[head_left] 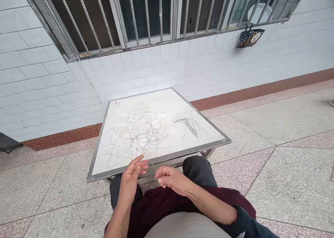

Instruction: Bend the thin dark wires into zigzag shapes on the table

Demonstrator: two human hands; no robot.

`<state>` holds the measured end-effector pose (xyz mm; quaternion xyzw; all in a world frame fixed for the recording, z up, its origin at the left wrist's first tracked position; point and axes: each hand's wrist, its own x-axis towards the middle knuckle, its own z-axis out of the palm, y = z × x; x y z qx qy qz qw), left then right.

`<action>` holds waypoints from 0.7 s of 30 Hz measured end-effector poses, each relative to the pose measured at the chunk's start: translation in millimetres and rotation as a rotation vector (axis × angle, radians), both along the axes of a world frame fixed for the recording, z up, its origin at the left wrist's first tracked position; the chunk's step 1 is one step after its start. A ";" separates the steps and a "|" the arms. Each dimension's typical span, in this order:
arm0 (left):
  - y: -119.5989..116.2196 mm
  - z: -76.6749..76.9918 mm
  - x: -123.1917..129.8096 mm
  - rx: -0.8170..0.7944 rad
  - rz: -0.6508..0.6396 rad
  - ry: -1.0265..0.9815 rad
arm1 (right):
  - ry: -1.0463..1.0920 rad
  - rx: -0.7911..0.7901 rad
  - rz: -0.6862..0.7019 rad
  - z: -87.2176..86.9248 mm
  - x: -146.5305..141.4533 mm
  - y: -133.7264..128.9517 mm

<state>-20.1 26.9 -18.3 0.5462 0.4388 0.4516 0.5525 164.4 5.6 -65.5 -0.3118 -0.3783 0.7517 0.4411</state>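
Observation:
Just off the near edge of a white table (pixel 161 104), both hands hold a thin wire (pixel 153 164) that bows between them. My left hand (pixel 133 172) pinches one end between thumb and fingers; one fingertip carries a tan wrap. My right hand (pixel 171 179) is curled, its thumb pressed against the index finger on the wire's other end. Beyond my left hand lies a loose tangle of bent, wavy wires (pixel 146 130). A tighter bundle of wires (pixel 191 126), mostly lying side by side, rests at the table's right.
The table has a grey metal rim (pixel 216 142). A small red and white object (pixel 117 103) sits in its far left corner. Behind stands a white tiled wall (pixel 156 66) with a barred window (pixel 146 15). A patterned bag (pixel 249 37) hangs from the bars. My knees are under the near edge.

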 end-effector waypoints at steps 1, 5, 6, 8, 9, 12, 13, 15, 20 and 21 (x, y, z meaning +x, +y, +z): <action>0.1 -1.0 0.6 -0.001 0.000 0.009 | 0.009 -0.014 -0.006 -2.7 -1.6 0.8; 3.7 -6.7 1.6 -0.001 0.036 0.037 | 0.023 -0.075 -0.025 -7.9 -3.5 3.5; 5.4 -8.1 1.4 0.002 0.050 0.042 | 0.033 -0.088 -0.033 -7.6 -2.6 3.9; 9.0 -10.7 0.8 0.013 0.071 0.052 | 0.065 -0.102 -0.048 -5.7 0.3 4.7; 10.9 -11.8 0.6 0.021 0.080 0.056 | 0.076 -0.103 -0.055 -4.7 1.8 5.2; 17.5 -14.6 1.5 0.040 0.109 0.066 | 0.053 -0.087 -0.108 -5.3 5.1 9.1; 20.4 -15.7 2.7 0.042 0.114 0.067 | 0.029 -0.076 -0.142 -7.0 5.7 11.6; 28.7 -18.0 6.8 0.044 0.116 0.069 | -0.026 -0.053 -0.212 -11.9 6.3 18.9; 65.4 -21.1 24.6 0.072 0.125 0.098 | -0.137 -0.010 -0.339 -19.7 11.5 50.1; 73.5 -20.0 28.2 0.080 0.134 0.111 | -0.145 0.002 -0.364 -19.2 13.5 58.1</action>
